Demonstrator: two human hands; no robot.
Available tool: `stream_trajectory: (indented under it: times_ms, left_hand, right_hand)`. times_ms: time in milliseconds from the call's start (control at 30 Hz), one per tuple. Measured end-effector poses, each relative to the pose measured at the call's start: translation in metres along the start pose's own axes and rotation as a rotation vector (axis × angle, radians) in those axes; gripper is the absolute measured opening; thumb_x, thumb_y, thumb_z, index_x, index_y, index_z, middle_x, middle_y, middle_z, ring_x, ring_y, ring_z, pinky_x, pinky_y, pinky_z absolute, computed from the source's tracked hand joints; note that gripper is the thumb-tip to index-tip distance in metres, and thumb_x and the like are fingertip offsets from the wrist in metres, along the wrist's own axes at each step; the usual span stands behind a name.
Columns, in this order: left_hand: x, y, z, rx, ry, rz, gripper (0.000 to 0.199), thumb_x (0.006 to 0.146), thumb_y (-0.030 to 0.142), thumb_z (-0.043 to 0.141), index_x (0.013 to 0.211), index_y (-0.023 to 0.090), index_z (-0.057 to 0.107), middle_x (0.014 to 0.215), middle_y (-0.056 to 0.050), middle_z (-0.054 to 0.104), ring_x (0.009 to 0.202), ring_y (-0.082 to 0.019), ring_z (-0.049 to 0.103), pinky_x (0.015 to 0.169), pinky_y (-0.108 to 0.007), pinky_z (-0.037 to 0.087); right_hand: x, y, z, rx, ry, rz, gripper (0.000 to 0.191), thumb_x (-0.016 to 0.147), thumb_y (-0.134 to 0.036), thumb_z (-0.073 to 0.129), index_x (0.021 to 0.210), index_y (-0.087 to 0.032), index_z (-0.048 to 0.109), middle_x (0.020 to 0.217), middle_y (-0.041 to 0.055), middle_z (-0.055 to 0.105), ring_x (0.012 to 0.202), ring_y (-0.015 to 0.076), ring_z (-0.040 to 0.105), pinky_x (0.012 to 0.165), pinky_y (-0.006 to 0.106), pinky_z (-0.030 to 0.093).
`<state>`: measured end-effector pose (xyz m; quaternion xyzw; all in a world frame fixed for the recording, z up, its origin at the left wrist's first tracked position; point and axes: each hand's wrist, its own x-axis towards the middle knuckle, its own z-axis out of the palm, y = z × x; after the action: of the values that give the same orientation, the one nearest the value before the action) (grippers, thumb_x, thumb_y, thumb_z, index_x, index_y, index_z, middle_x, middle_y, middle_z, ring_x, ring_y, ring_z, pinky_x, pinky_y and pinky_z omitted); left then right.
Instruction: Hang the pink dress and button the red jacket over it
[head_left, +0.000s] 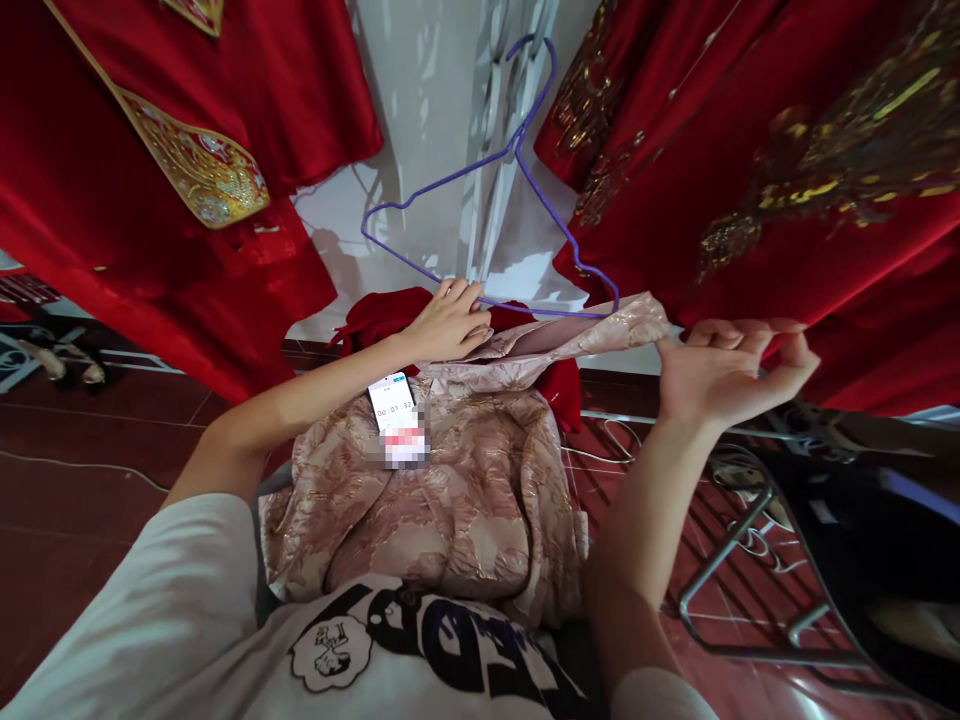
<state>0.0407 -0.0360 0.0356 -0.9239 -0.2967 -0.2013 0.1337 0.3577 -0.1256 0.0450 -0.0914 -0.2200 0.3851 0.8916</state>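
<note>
A purple wire hanger (574, 240) stands upright in front of the wall, hook at the top. My left hand (452, 325) is closed around its bottom bar, against the edge of a pink-and-gold brocade garment (465, 500). That garment lies over my lap, and a folded strip of it reaches right, under the hanger's right corner. Beside the strip's right end is my right hand (731, 375), palm towards me, fingers bent and apart; I see nothing held in it. A phone (395, 400) showing a timer rests on the garment below my left forearm.
Red garments with gold decoration hang at the left (300, 90) and right (750, 100). Behind the hanger is a pale wall (427, 100). A metal-framed chair (739, 530) stands at the lower right. White cables (82, 460) and shoes (71, 365) are low down, over the red tiled floor.
</note>
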Motion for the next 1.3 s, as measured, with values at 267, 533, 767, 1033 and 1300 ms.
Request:
stream_trajectory:
  times_ms: [267,533,767,1033,1300]
  left_hand:
    - [0.028,0.010,0.007,-0.074,-0.120,0.036,0.027,0.100,0.031,0.054,0.099,0.017,0.077,0.114,-0.015,0.057,0.118,-0.035,0.051,0.101,-0.051,0.040]
    - [0.049,0.014,0.018,-0.219,-0.185,-0.044,0.026,0.101,0.033,0.056,0.101,0.020,0.078,0.113,-0.012,0.058,0.117,-0.032,0.053,0.103,-0.049,0.038]
    - [0.061,0.015,0.017,-0.359,-0.199,-0.134,0.024,0.102,0.033,0.057,0.105,0.022,0.078,0.114,-0.010,0.061,0.122,-0.032,0.054,0.107,-0.051,0.037]
    - [0.039,-0.017,-0.002,-0.397,0.165,-0.219,0.023,0.102,0.026,0.051,0.106,0.022,0.074,0.118,-0.010,0.064,0.118,-0.024,0.058,0.108,-0.043,0.043]
    - [-0.021,-0.131,-0.032,-0.269,0.119,-0.994,0.021,0.089,0.029,0.066,0.103,0.015,0.074,0.110,-0.009,0.073,0.105,-0.023,0.065,0.099,-0.035,0.049]
  right_hand:
    - [0.055,0.039,0.060,-0.125,-0.128,0.065,0.017,0.085,-0.039,0.059,0.080,-0.026,0.067,0.081,-0.0013,0.056,0.070,0.0114,0.058,0.081,0.030,0.053]
    - [0.053,0.052,0.065,-1.114,-0.491,-0.095,0.006,0.080,-0.027,0.059,0.084,-0.024,0.062,0.085,0.0046,0.068,0.078,0.0164,0.063,0.080,0.034,0.053]
    - [0.057,0.056,0.057,-1.555,-0.700,-0.447,0.044,0.083,-0.014,0.061,0.125,-0.024,0.059,0.114,0.0091,0.073,0.108,0.0237,0.069,0.101,0.044,0.054]
    - [0.074,0.088,0.044,-1.550,-0.623,-0.372,0.020,0.100,-0.046,0.056,0.104,-0.027,0.060,0.089,0.0026,0.069,0.089,0.0224,0.069,0.092,0.041,0.054]
    - [0.071,0.073,0.062,-1.414,-0.610,-0.260,0.029,0.087,-0.061,0.069,0.088,-0.033,0.059,0.076,0.0010,0.064,0.088,0.0249,0.063,0.086,0.045,0.049]
